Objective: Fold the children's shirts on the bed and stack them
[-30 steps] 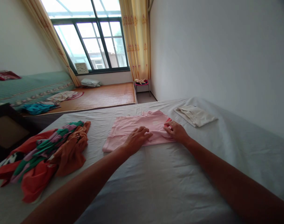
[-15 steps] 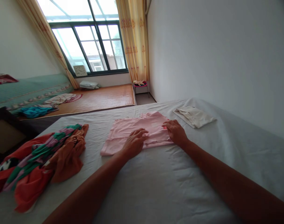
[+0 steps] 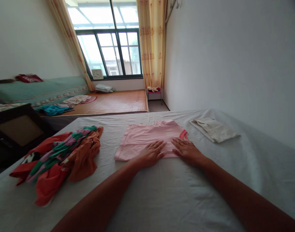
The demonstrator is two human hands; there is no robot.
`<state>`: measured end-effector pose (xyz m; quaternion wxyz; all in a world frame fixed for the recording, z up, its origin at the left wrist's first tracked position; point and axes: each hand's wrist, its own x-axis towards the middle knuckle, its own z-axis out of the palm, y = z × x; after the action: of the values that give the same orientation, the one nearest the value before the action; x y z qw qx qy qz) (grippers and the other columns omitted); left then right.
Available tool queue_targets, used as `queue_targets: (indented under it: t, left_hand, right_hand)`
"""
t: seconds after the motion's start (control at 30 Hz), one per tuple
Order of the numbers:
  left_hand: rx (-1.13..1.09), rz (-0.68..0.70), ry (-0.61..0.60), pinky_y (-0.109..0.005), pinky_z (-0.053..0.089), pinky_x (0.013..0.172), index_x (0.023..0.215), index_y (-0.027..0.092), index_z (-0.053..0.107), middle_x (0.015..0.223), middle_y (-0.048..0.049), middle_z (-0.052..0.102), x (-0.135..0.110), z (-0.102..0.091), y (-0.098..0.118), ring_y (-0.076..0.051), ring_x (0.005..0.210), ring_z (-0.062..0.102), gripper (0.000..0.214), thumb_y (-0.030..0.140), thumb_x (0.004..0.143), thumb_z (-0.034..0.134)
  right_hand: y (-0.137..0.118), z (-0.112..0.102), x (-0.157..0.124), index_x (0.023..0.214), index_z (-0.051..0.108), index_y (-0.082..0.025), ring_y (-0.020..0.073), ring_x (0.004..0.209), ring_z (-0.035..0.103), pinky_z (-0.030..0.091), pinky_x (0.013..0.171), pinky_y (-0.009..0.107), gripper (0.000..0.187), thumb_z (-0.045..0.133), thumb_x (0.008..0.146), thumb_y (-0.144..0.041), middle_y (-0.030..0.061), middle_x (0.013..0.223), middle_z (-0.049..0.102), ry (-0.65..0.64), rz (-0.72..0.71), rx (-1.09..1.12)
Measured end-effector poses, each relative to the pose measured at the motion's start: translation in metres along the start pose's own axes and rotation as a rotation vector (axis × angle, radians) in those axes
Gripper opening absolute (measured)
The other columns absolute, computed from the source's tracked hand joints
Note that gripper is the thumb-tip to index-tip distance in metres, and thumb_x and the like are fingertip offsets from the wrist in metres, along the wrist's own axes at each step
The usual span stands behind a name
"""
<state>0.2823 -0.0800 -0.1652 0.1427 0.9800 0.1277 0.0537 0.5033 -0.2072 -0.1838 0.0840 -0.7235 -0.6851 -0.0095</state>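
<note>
A pink shirt [image 3: 142,137] with a red-trimmed edge on its right side lies partly folded on the white bed sheet [image 3: 157,199]. My left hand [image 3: 151,154] rests flat on the shirt's near edge, fingers stretched out. On the right part of the same near edge lies my right hand [image 3: 187,151], also flat, its fingertips close to the red trim. Neither hand grips the cloth. Both palms hide some of the shirt's front edge.
Crumpled red, green and orange clothes [image 3: 65,158] lie at the left. A folded cream garment [image 3: 214,129] sits at the right, near the wall. Beyond are a dark cabinet [image 3: 19,132], a second bed with a brown mat [image 3: 123,100] and a small pink stool [image 3: 154,91].
My hands have flattened onto the shirt's near edge, the right one coming down and nearer to me from the red trim. The camera view has turned slightly left.
</note>
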Motion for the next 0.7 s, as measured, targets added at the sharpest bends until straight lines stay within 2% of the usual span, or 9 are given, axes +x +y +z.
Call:
queue_targets:
  t: [0.1,0.27,0.37,0.47,0.53,0.6,0.63,0.7]
  left_hand:
    - [0.027,-0.109,0.02,-0.035,0.014,0.115,0.147,0.025,0.026,0.153,-0.003,0.025,-0.001,-0.003,-0.021,-0.017,0.142,0.017,0.059,0.053,0.096,0.013]
    - [0.173,-0.388,0.051,-0.043,0.013,0.114,0.145,0.025,0.031,0.154,-0.0036,0.022,-0.015,-0.016,-0.073,-0.022,0.142,0.016,0.058,0.053,0.095,0.021]
    - [0.232,-0.561,0.059,-0.047,0.016,0.112,0.145,0.022,0.03,0.154,-0.0065,0.021,-0.024,-0.027,-0.102,-0.025,0.142,0.017,0.059,0.052,0.094,0.022]
    - [0.277,-0.647,0.035,-0.051,0.023,0.108,0.143,0.022,0.034,0.153,-0.0086,0.025,-0.032,-0.041,-0.13,-0.029,0.139,0.026,0.059,0.051,0.093,0.026]
    - [0.31,-0.669,0.029,-0.054,0.028,0.104,0.136,0.022,0.045,0.147,-0.0116,0.039,-0.035,-0.053,-0.148,-0.032,0.132,0.038,0.053,0.047,0.091,0.033]
    - [0.322,-0.681,0.034,-0.054,0.034,0.099,0.125,0.02,0.055,0.136,-0.0147,0.051,-0.034,-0.064,-0.166,-0.033,0.124,0.048,0.046,0.042,0.089,0.038]
    - [0.317,-0.682,0.043,-0.053,0.036,0.098,0.123,0.019,0.057,0.132,-0.0159,0.054,-0.032,-0.068,-0.175,-0.033,0.121,0.05,0.044,0.04,0.089,0.038]
    - [0.296,-0.666,0.067,-0.047,0.038,0.098,0.126,0.016,0.054,0.134,-0.0169,0.052,-0.023,-0.073,-0.191,-0.03,0.123,0.049,0.045,0.037,0.09,0.037]
  right_hand:
    - [0.001,0.001,0.001,0.146,0.029,-0.028,0.023,0.139,0.026,0.019,0.112,0.047,0.062,0.018,0.093,-0.059,0.0022,0.152,0.03,-0.03,0.014,-0.016]
    - [-0.002,0.004,0.0,0.146,0.03,-0.027,0.0222,0.139,0.025,0.019,0.112,0.045,0.062,0.017,0.094,-0.059,0.0021,0.151,0.03,-0.029,0.019,-0.032]
    - [-0.005,0.004,-0.002,0.146,0.032,-0.025,0.0235,0.139,0.027,0.02,0.111,0.046,0.061,0.02,0.094,-0.055,0.004,0.151,0.031,-0.006,0.029,-0.038]
    - [0.001,-0.005,0.003,0.144,0.037,-0.023,0.0268,0.137,0.031,0.025,0.109,0.046,0.061,0.03,0.092,-0.055,0.0066,0.149,0.034,-0.041,-0.023,0.003]
    - [0.012,-0.019,0.016,0.135,0.05,-0.024,0.0279,0.127,0.045,0.037,0.101,0.042,0.056,0.038,0.089,-0.054,0.0084,0.139,0.049,-0.112,-0.078,0.074]
    - [0.028,-0.034,0.037,0.119,0.064,-0.024,0.0261,0.107,0.061,0.045,0.089,0.036,0.045,0.042,0.089,-0.049,0.0091,0.119,0.065,-0.129,-0.065,0.151]
    - [0.036,-0.041,0.05,0.112,0.067,-0.023,0.0247,0.099,0.064,0.046,0.086,0.034,0.04,0.043,0.089,-0.045,0.0089,0.112,0.069,-0.095,-0.033,0.175]
    - [0.053,-0.049,0.079,0.108,0.067,-0.02,0.0237,0.098,0.063,0.045,0.088,0.033,0.035,0.045,0.089,-0.038,0.0101,0.11,0.069,0.029,0.063,0.181]
